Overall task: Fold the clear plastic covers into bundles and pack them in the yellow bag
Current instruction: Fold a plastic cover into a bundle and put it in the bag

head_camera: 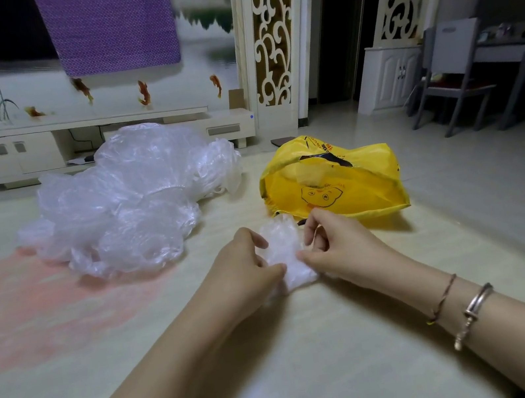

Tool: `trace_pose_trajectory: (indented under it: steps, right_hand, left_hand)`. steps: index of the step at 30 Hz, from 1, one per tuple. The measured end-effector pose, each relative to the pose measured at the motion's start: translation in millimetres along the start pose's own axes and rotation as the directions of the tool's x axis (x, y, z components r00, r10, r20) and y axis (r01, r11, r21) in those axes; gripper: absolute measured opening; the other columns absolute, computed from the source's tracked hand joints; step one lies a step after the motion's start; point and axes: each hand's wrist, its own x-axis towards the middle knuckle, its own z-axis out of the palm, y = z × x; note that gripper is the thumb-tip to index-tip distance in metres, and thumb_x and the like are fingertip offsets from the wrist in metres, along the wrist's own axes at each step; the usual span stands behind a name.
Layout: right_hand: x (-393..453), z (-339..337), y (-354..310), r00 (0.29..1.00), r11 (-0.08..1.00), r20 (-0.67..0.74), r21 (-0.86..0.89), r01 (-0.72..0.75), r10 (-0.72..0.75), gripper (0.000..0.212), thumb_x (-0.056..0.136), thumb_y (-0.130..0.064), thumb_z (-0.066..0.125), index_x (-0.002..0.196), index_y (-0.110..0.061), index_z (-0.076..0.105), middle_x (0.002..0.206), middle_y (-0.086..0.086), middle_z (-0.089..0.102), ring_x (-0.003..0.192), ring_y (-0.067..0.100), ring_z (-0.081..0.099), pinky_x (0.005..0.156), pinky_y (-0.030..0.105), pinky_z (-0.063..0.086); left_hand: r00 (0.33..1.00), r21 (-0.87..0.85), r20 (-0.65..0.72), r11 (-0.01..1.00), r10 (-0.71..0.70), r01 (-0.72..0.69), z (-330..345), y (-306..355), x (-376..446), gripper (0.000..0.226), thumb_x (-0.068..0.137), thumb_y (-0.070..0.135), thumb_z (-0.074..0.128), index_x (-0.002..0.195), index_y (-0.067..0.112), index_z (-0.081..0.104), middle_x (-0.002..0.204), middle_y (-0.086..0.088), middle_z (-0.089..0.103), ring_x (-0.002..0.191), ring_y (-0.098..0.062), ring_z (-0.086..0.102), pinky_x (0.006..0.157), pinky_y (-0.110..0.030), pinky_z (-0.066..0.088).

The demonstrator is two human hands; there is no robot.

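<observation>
Living-room floor [347, 341]: both hands, left [245, 267] and right [339, 248], are pinching a small plastic bundle [285, 250] mid-floor; loose covers pile [122, 201] and yellow bag [338, 182] are lying behind.

The yellow bag's [349, 184] contents are unclear; the left hand [245, 267] hides part of the bundle [286, 254].

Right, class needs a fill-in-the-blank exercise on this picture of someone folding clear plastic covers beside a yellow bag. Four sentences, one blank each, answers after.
1. Both hands, the left hand and the right hand, hold one small ____ plastic bundle.
2. The open plastic bag is coloured ____.
3. The big pile of loose clear covers lies to the ____ of that bag.
4. The bracelets sit on the ____ wrist.

Answers: clear; yellow; left; right
</observation>
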Motion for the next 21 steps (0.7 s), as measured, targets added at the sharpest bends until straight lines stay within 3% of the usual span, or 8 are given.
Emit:
trace_pose_trajectory:
  steps: [3, 6, 9, 15, 19, 21]
  right_hand:
    - [-8.6, -8.2, -9.5, 0.991, 0.99, -0.032, 0.052, 0.135, -0.133, 0.018, 0.079, -0.008, 0.059, 0.087, -0.018, 0.046, 0.07, -0.006, 0.052, 0.062, 0.006, 0.045, 0.058, 0.023, 0.036]
    - [-22.2, -16.5, -14.9, 0.952, 0.955, 0.085, -0.012, 0.295, -0.293, 0.026, 0.074, -0.016, 0.053, 0.098, -0.024, 0.049, 0.098, -0.01, 0.051, 0.093, 0.005, 0.047, 0.076, 0.013, 0.037]
    - [-32.6, -15.6, -12.0, 0.926, 0.948, 0.259, -0.089, 0.305, -0.274, 0.04, 0.072, -0.026, 0.051, 0.111, -0.034, 0.045, 0.112, -0.015, 0.044, 0.113, 0.007, 0.04, 0.095, 0.025, 0.04]
    - [-30.1, -9.4, -10.3, 0.918, 0.918, 0.253, -0.178, 0.355, -0.306, 0.037, 0.071, -0.031, 0.048, 0.107, -0.032, 0.049, 0.103, -0.022, 0.041, 0.106, 0.003, 0.039, 0.093, 0.028, 0.04]
    - [-21.7, -3.6, -8.5, 0.934, 0.935, 0.185, -0.123, 0.332, -0.307, 0.019, 0.071, -0.027, 0.048, 0.089, -0.033, 0.051, 0.094, -0.016, 0.051, 0.094, 0.006, 0.044, 0.078, 0.025, 0.038]
    - [-17.9, -4.6, -9.2, 0.954, 0.961, 0.144, -0.058, 0.272, -0.261, 0.013, 0.071, -0.023, 0.05, 0.082, -0.022, 0.057, 0.086, -0.007, 0.057, 0.084, 0.01, 0.049, 0.07, 0.029, 0.04]
  left_hand:
    - [0.999, -0.029, -0.037, 1.0, 0.003, -0.004, 2.4, -0.3, 0.6, 0.028, 0.086, 0.018, 0.062, 0.11, 0.018, 0.048, 0.077, -0.001, 0.069, 0.055, -0.013, 0.057, 0.05, -0.018, 0.042]
    - [0.999, -0.047, -0.047, 0.999, -0.008, 0.006, 3.3, -1.0, 1.2, 0.032, 0.084, 0.017, 0.063, 0.112, 0.017, 0.048, 0.081, -0.004, 0.07, 0.056, -0.014, 0.058, 0.049, -0.018, 0.041]
    - [0.999, -0.057, -0.033, 0.998, -0.04, 0.038, 2.2, -0.1, 2.0, 0.039, 0.084, 0.02, 0.065, 0.118, 0.016, 0.045, 0.088, -0.006, 0.07, 0.062, -0.015, 0.059, 0.051, -0.021, 0.042]
    - [0.98, -0.194, 0.096, 0.962, -0.176, 0.191, -13.2, 3.0, 4.3, 0.055, 0.08, 0.031, 0.073, 0.127, 0.017, 0.047, 0.094, -0.005, 0.072, 0.075, -0.013, 0.06, 0.072, -0.027, 0.045]
    - [0.976, -0.241, 0.159, 0.953, -0.147, 0.183, -25.5, 7.0, -0.4, 0.059, 0.069, 0.039, 0.083, 0.117, 0.02, 0.056, 0.093, 0.0, 0.069, 0.071, -0.009, 0.056, 0.063, -0.023, 0.04]
    - [0.987, -0.17, 0.135, 0.98, -0.084, 0.107, -28.7, 10.1, -3.1, 0.056, 0.063, 0.041, 0.087, 0.109, 0.025, 0.06, 0.101, 0.006, 0.059, 0.072, -0.005, 0.053, 0.062, -0.019, 0.038]
